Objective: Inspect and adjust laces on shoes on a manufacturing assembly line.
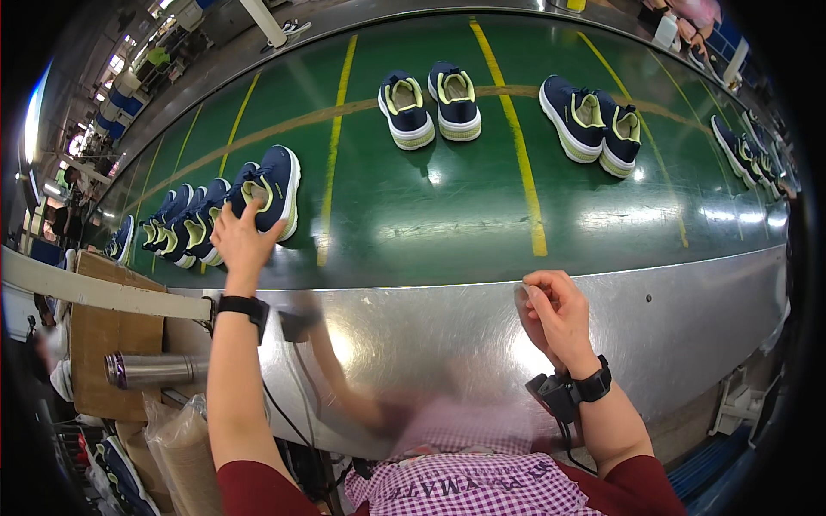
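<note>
A steel flask (163, 370) stands out beside a cardboard box (116, 331), near clear plastic wrapping (176, 443).

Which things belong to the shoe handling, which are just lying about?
Shoe handling:
- left hand, spread at navy shoes
- right hand, fingers curled
- green surface bearing the shoes

Apparently just lying about:
- steel flask
- cardboard box
- white bottle, far side
</note>
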A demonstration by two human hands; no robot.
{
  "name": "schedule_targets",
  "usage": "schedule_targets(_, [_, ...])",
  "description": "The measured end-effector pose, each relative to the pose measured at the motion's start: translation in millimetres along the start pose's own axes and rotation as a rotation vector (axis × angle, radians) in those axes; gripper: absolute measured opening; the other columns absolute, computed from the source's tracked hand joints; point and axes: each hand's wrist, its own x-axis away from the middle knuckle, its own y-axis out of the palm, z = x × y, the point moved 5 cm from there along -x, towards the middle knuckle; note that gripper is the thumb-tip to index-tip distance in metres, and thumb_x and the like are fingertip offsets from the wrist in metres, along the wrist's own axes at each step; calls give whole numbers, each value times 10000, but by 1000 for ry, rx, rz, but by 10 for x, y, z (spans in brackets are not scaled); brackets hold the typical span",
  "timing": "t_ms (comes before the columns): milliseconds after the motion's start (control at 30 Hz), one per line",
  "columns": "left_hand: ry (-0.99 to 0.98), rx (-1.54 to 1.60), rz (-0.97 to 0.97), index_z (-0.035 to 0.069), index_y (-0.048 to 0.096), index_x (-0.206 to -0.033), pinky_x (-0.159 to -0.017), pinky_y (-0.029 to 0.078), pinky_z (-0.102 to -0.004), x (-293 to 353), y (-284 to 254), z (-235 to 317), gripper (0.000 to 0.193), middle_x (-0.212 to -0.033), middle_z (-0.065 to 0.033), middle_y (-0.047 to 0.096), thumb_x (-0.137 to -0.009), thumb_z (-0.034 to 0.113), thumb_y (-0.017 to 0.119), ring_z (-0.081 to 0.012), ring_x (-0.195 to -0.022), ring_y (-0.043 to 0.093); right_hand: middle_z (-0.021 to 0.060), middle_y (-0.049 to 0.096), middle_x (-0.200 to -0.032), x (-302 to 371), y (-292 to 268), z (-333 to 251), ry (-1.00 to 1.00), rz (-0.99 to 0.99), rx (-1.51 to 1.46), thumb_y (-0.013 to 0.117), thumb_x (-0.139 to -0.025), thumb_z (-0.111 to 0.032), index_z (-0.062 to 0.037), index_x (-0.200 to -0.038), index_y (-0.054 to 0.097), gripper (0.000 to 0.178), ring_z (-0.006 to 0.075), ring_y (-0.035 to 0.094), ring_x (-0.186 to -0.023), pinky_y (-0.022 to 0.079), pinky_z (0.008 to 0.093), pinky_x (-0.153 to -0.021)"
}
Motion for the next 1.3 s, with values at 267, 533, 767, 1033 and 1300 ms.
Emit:
schedule_targets(267, [23,177,-553,135,649,-1236,-941,489,-407,-424,405,-499,784,-1130,-167,683,-669,673,710,-308,-1093,635,48,598,-908,-6,112,-34,-71,-5,-29,588,-918,-35,14,-995,664,120,91,602,-698,510,220,-593])
schedule_targets(533, [73,272,55,101,729,-884,-788,445,-438,408,-384,364,355,-915,-136,647,-700,401,780,-322,-874,614,73,601,-866,-11,112,108,-140,16,59,596,-916,-111,1,-961,666,139,135,606,-629,486,258,-607])
schedule_targets(767, [404,494,223,83,698,-792,-777,419,-434,1334,-1544,961,288,-880,-127,606,-640,289,828,-324,-870,580,70,630,-1010,-10,201,51,-4,-49,-166,594,-939,-183,-27,-1139,615,254,130,636,-781,502,275,-686])
schedule_targets(1033, [621,555,-36,70,674,-790,-707,438,-421,2239,-1997,1482,331,-867,-160,592,-657,336,820,-326,-811,582,86,546,-1258,25,307,-139,-17,-233,-1011,574,-975,-333,-107,-1468,353,586,137,547,-1120,461,285,-939])
schedule_targets(1300, [764,603,-224,118,665,-1122,-704,441,-375,2350,-2157,1344,633,-940,-107,587,-601,440,826,-277,-817,574,159,654,-1104,-4,329,-127,-25,-265,-708,598,-952,-227,-56,-1273,533,370,180,649,-953,564,307,-835])
